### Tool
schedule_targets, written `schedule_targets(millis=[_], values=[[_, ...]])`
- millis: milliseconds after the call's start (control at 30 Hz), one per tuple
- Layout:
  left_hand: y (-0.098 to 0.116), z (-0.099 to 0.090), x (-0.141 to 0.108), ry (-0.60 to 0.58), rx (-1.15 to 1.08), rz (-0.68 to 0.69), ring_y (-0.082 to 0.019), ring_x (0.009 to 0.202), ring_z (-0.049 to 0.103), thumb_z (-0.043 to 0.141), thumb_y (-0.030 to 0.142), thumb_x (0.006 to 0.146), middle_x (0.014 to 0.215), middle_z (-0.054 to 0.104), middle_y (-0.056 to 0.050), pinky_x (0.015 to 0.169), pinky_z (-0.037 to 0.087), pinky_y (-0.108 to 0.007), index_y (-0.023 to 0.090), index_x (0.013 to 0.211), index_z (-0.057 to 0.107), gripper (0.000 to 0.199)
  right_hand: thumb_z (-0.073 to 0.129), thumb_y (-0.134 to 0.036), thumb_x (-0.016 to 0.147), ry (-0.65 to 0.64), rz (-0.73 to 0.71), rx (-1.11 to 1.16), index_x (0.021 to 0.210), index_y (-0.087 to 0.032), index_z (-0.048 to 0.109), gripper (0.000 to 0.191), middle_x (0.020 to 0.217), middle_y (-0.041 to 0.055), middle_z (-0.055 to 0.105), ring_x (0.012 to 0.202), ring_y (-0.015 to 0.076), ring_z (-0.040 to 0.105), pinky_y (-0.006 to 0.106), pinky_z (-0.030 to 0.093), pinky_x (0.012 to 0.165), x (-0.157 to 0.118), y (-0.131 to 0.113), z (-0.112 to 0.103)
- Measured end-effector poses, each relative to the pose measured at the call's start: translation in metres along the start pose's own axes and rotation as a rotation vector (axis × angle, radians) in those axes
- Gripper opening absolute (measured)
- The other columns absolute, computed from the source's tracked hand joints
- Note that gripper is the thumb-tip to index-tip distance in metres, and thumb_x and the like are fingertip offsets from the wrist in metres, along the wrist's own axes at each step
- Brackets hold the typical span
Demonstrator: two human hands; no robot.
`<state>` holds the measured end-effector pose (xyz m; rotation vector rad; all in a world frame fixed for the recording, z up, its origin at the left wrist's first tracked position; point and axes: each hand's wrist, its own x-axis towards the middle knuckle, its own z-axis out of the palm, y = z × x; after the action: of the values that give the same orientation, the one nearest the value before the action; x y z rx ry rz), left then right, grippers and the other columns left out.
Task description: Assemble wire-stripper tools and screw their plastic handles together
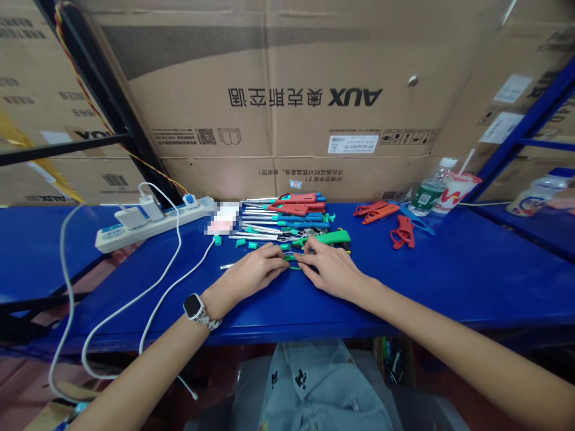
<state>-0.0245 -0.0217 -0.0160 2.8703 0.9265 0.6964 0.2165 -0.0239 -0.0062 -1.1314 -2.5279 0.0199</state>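
My left hand (254,269), with a watch (194,306) on its wrist, is closed at the near side of the pile, fingertips on a green lighter casing (294,267). From the other side my right hand (332,269) pinches the same casing, with thin pale wires between the fingers. Much of the casing is hidden by the fingers. Just beyond my right hand lies a green long-nosed lighter (330,237). Behind it are several blue lighters (317,219) and red lighters (299,198), their metal tubes pointing left. Small teal plastic pieces (253,245) lie beyond my left hand.
A power strip (153,224) with chargers and white cables lies left on the blue table (449,287). Red and orange lighter casings (381,212), a water bottle (426,194) and a paper cup (459,193) stand or lie right. Cardboard (305,126) backs the table.
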Motion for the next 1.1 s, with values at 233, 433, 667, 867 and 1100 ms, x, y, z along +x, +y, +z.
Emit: schedule_targets(millis=[233,433,667,867,1100], values=[[0.002,-0.011,0.016,-0.034,0.006,-0.173,-0.029,0.118,0.059,0.057,0.022,0.097,0.124,0.061,-0.015,0.103,0.052,-0.049,0.015,0.130,0.062,0.034,0.065,-0.028,0.096,-0.048,0.118,0.158,0.125,-0.020,0.071,0.030,0.111,0.0086,0.066,0.089,0.0209,0.065,0.033,0.050,0.077,0.006,0.007,0.000],[-0.002,-0.008,0.031,-0.179,-0.043,-0.206,-0.026,0.102,0.066,0.055,0.018,0.096,0.112,0.067,-0.012,0.094,0.054,-0.043,0.017,0.114,0.070,0.023,0.063,-0.029,0.098,-0.105,0.159,0.102,0.119,-0.020,0.074,0.026,0.110,0.0089,0.065,0.090,0.0227,0.066,0.034,0.047,0.074,0.006,0.004,-0.005],[-0.004,0.001,0.020,-0.069,-0.082,-0.236,-0.022,0.093,0.064,0.051,0.016,0.099,0.102,0.064,-0.008,0.084,0.054,-0.037,0.017,0.100,0.067,0.016,0.065,-0.035,0.096,-0.098,0.155,-0.081,0.101,-0.021,0.076,0.018,0.116,0.0101,0.062,0.099,0.0266,0.062,0.034,0.041,0.071,0.009,-0.004,-0.015],[0.007,0.002,0.018,-0.002,0.002,-0.235,-0.022,0.092,0.062,0.047,0.014,0.102,0.099,0.060,-0.008,0.080,0.055,-0.036,0.015,0.100,0.064,0.017,0.066,-0.029,0.096,-0.139,0.119,-0.068,0.096,-0.019,0.070,0.011,0.108,0.0075,0.069,0.107,0.0274,0.060,0.041,0.037,0.088,0.015,-0.004,-0.017],[0.006,-0.001,0.013,-0.021,0.074,-0.151,-0.021,0.088,0.062,0.044,0.020,0.106,0.097,0.061,-0.009,0.080,0.056,-0.035,0.015,0.100,0.072,0.030,0.065,-0.030,0.097,-0.142,0.115,-0.063,0.101,-0.020,0.071,0.012,0.110,0.0066,0.070,0.108,0.0264,0.059,0.039,0.035,0.086,0.015,-0.003,-0.016]])
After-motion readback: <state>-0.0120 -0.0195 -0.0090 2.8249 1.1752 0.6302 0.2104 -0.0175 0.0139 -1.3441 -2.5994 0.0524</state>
